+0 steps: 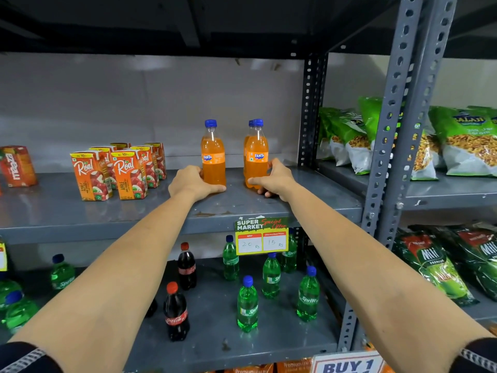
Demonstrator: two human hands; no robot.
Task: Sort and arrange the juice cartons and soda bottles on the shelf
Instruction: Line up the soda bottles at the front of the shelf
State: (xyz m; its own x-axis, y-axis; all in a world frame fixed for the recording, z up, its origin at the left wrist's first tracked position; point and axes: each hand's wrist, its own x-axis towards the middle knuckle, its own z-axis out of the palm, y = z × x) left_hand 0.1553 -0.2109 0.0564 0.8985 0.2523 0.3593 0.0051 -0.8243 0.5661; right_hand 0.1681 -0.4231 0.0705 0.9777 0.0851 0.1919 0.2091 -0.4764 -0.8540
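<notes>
Both my hands are on the upper shelf (67, 219), each wrapped round the base of a Fanta. My left hand (192, 183) clasps the left Fanta bottle (213, 154); my right hand (275, 179) holds the right Fanta bottle (257, 154), with what looks like another one right behind it, hard to tell. Real juice cartons (118, 170) sit grouped to the left. To do it well: keep the grip low, slide the bottles upright, close the gap, labels facing front, clear of the cartons.
</notes>
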